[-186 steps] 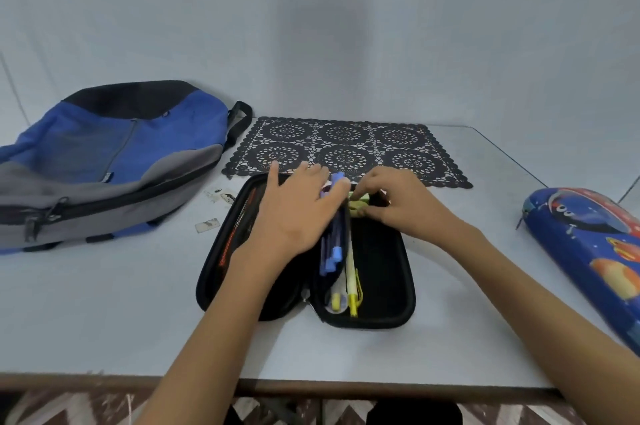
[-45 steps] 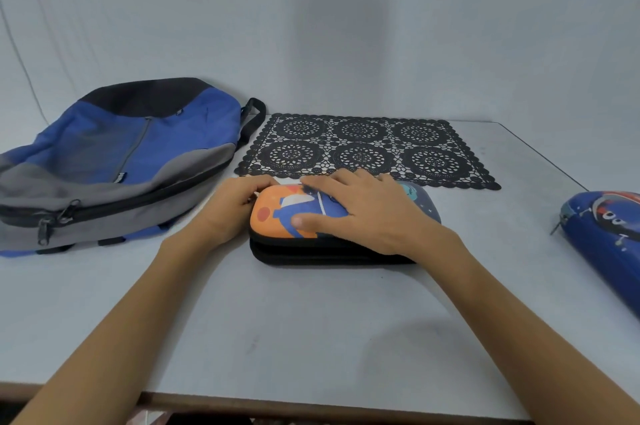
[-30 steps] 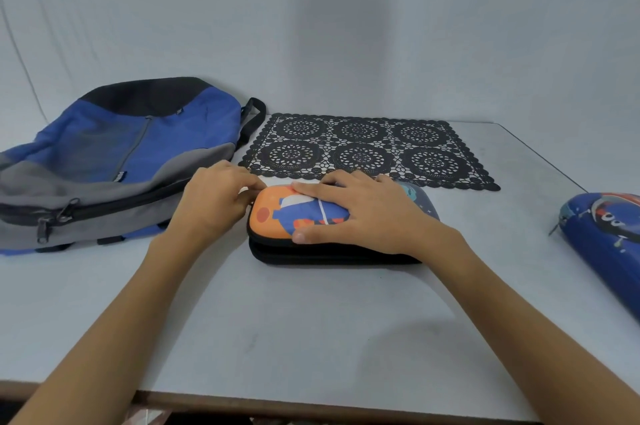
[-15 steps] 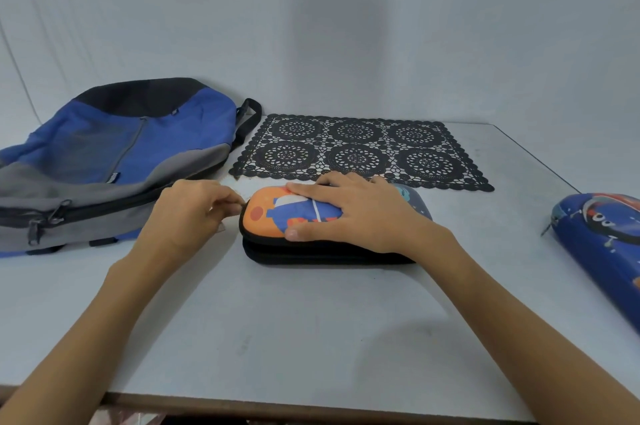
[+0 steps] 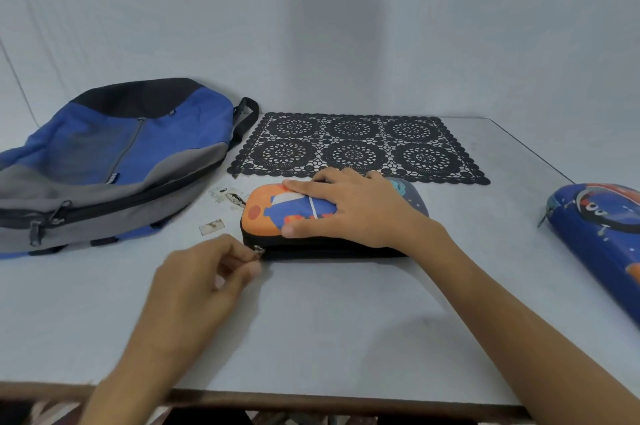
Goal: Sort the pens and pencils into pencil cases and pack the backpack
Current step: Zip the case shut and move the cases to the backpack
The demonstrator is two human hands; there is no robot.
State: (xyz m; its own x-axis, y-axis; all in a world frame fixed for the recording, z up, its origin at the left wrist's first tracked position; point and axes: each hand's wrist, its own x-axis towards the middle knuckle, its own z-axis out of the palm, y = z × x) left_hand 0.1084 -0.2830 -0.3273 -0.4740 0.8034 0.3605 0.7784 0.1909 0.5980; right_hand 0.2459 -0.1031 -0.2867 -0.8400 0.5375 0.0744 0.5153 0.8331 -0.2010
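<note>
Zipping the pencil case (image 5: pixel 273 213).
Right hand (image 5: pixel 349 206) flat on the lid, fingers straight; left hand (image 5: pixel 204 277) seems to pinch the zipper pull (image 5: pixel 258 250) at the front-left corner.

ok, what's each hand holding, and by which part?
Left hand pinches the zipper pull at the near left corner of the orange pencil case. Right hand grips nothing: it rests flat on the case's lid.

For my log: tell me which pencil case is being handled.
The orange-fronted pencil case in the middle: the right hand rests on top, and the left hand pinches its zipper pull. The blue pencil case at the right edge lies untouched.
</note>
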